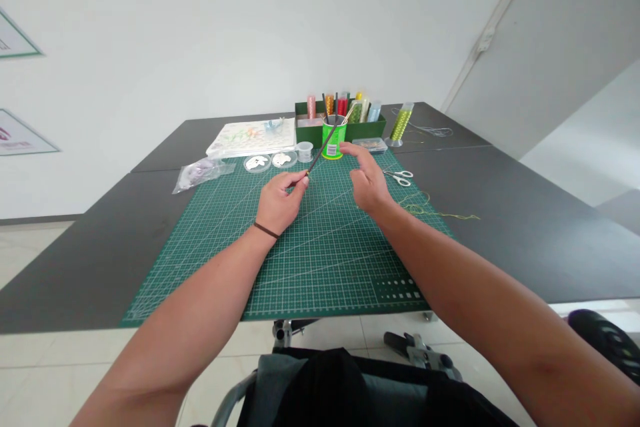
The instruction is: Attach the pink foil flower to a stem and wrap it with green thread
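Observation:
In the head view my left hand (pixel 281 201) pinches the lower end of a thin dark stick (pixel 321 151) between thumb and fingertips. The stick slants up and to the right, and its upper part crosses in front of a bright green can (pixel 333 140). A small yellowish bit shows on the stick at my fingertips. My right hand (pixel 367 177) is raised to the right of the can, its index finger stretched out and its thumb apart. I see nothing held in it. Both hands are over a green cutting mat (pixel 320 260).
White-handled scissors (pixel 400 177) and loose yellow-green thread (pixel 425 205) lie right of my right hand. Behind stand a dark green box (pixel 367 132) of thread spools and a yellow-green spool (pixel 402 123). Two shallow dishes (pixel 257 163), a white board (pixel 253 137) and a plastic bag (pixel 200 175) lie leftward.

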A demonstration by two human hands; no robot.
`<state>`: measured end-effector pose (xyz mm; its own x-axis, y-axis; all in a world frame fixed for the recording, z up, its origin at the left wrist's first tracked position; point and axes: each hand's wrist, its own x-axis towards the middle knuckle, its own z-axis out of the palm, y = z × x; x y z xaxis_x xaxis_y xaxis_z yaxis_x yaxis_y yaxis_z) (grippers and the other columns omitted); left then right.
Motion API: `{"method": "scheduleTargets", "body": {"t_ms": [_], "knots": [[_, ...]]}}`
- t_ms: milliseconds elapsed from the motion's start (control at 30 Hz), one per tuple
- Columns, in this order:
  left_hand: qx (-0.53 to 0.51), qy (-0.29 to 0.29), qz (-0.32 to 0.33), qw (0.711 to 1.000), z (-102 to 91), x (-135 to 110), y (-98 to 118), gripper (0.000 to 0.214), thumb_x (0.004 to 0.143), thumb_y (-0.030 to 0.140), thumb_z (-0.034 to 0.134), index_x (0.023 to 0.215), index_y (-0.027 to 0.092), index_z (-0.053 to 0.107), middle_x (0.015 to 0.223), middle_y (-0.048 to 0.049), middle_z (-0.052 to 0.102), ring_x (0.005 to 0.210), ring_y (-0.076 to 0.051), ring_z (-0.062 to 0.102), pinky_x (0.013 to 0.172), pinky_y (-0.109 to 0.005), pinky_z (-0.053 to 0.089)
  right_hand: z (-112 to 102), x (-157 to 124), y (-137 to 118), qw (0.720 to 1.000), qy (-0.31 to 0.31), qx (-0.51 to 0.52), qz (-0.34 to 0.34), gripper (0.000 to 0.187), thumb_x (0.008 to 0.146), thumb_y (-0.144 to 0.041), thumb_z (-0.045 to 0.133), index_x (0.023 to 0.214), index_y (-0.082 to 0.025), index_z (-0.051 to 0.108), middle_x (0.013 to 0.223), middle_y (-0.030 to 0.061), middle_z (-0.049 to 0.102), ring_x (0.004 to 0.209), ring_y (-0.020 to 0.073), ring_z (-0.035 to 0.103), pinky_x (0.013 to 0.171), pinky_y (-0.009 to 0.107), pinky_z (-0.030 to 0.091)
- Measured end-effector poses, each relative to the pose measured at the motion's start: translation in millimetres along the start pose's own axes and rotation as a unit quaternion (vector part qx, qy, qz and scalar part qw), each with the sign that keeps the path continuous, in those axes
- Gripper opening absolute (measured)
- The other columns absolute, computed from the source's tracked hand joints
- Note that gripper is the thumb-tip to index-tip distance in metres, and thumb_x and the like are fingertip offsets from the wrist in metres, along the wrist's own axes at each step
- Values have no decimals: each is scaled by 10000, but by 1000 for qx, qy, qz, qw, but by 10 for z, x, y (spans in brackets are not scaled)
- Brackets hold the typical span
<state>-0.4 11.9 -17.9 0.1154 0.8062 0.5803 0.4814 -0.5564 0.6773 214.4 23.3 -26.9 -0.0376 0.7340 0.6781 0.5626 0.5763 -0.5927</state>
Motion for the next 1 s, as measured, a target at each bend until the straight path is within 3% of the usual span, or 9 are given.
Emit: {"method": "scheduleTargets", "body": {"t_ms": [67,233,300,367,533,767,1000], "knots": [[2,-1,23,1000,3,-4,-11,167,917,258,664,1005,237,804,927,-33,797,876,-179,722,869,-317,550,39,-14,-125,999,2,29,15,334,965,-299,407,1235,-223,589,1342,136,662,1310,276,569,1154,530,389],[10,-27,56,998,21,-21,-16,165,925,273,660,1006,250,802,925,-36,794,895,-189,719,877,-323,544,219,-95,-290,971,-117,193,77,382,1002,-566,411,1065,-220,560,951,76,716,973,226,678,950,440,510],[12,-28,56,998,30,-23,-12,169,925,271,657,1012,253,801,935,-34,796,903,-188,720,886,-324,545,271,-119,-297,955,-141,236,115,391,1000,-599,398,969,-231,526,738,4,631,736,184,633,778,377,528],[6,-22,57,998,38,-21,-7,169,923,272,658,1012,247,801,936,-38,797,902,-187,721,885,-323,547,291,-128,-300,947,-140,243,154,358,985,-589,440,915,-243,499,631,-48,525,575,149,520,612,314,470],[-11,-12,24,1000,55,-13,14,154,905,252,679,997,247,802,919,-31,798,871,-183,722,873,-322,554,261,-103,-364,963,-85,190,169,228,923,-444,571,836,-240,512,624,-54,486,559,125,443,530,270,359],[-59,-16,-22,998,78,-14,26,138,880,223,703,976,234,801,939,-35,805,844,-173,729,845,-315,563,235,-72,-407,964,-87,173,181,166,877,-386,607,868,-220,607,624,-39,570,539,120,461,510,268,336],[-69,-25,-46,996,73,-15,41,132,878,234,700,968,227,795,883,-29,804,787,-162,724,809,-311,569,202,-60,-409,970,-82,148,177,179,872,-398,640,845,-221,651,575,-53,527,506,108,411,487,263,301]]}}
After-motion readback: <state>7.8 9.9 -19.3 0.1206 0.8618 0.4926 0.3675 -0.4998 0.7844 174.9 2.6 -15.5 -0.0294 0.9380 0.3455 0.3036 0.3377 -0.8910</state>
